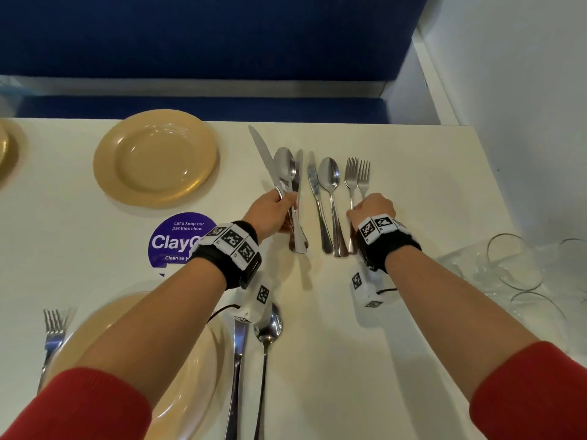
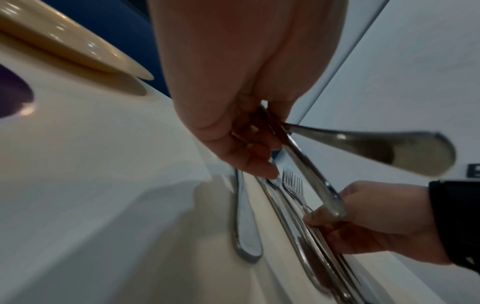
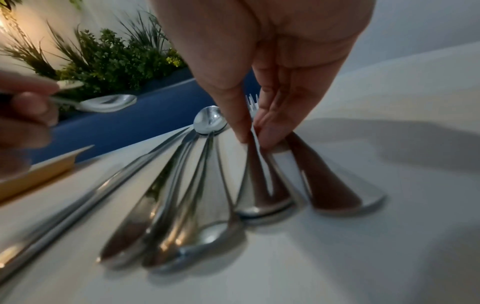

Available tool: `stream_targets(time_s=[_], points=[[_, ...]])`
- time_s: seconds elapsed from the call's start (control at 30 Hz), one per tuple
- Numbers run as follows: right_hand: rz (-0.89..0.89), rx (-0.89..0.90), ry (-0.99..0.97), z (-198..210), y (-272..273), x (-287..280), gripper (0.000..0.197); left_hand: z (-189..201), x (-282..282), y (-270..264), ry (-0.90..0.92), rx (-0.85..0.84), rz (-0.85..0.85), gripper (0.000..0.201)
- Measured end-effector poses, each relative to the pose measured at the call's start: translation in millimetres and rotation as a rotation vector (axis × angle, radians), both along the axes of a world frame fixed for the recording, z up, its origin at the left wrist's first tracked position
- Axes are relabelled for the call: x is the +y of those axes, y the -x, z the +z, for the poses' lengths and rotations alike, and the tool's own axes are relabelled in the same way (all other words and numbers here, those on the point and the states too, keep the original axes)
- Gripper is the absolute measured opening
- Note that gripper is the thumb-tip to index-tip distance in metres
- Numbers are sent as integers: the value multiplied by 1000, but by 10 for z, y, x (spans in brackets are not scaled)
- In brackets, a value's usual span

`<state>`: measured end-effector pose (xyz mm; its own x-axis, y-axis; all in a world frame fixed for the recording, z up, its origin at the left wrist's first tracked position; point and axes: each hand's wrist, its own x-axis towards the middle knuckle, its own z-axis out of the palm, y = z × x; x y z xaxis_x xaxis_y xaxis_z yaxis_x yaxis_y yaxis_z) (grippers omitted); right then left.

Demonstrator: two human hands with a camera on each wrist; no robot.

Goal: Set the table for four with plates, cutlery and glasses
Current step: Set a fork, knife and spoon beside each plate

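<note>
A row of loose cutlery lies on the white table (image 1: 413, 192). My left hand (image 1: 284, 201) grips the handles of a knife (image 1: 260, 150) and a spoon (image 1: 285, 163), lifted off the table; the left wrist view shows both handles fanning out from the left hand (image 2: 262, 144). A second knife (image 1: 299, 173) lies just beside them. My right hand (image 1: 355, 214) pinches the handle of the left of two forks (image 1: 351, 173); thumb and fingers of the right hand (image 3: 253, 139) meet on that fork handle (image 3: 259, 181). Between the hands lie another knife (image 1: 313, 179) and spoon (image 1: 329, 173).
A tan plate (image 1: 155, 158) sits at the far left of the cutlery, another plate's rim (image 1: 6, 147) at the left edge. Under my left arm is a near plate (image 1: 197, 360) with fork (image 1: 54, 335), knife (image 1: 238, 360) and spoon (image 1: 268, 328). Several glasses (image 1: 514, 265) stand at right.
</note>
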<state>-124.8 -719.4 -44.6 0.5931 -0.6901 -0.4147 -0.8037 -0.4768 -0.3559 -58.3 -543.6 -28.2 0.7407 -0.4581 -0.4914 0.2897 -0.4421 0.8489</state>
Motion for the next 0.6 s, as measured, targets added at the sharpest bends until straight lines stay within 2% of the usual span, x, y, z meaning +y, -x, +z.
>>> stream_targets(time_s=[0.1, 0.2, 0.33, 0.43, 0.6], points=[[-40, -9, -17, 17, 13, 6, 12, 10, 68, 18, 6, 14, 21, 28], [-51, -60, 8, 108, 41, 36, 22, 26, 129, 34, 6, 13, 37, 29], [-38, -295, -41, 376, 18, 232, 15, 94, 260, 42, 45, 45, 38, 31], [-17, -519, -291, 567, -48, 583, 9, 189, 433, 64, 102, 57, 62, 29], [164, -510, -630, 751, -123, 1453, 2, 328, 897, 101, 194, 82, 192, 22]])
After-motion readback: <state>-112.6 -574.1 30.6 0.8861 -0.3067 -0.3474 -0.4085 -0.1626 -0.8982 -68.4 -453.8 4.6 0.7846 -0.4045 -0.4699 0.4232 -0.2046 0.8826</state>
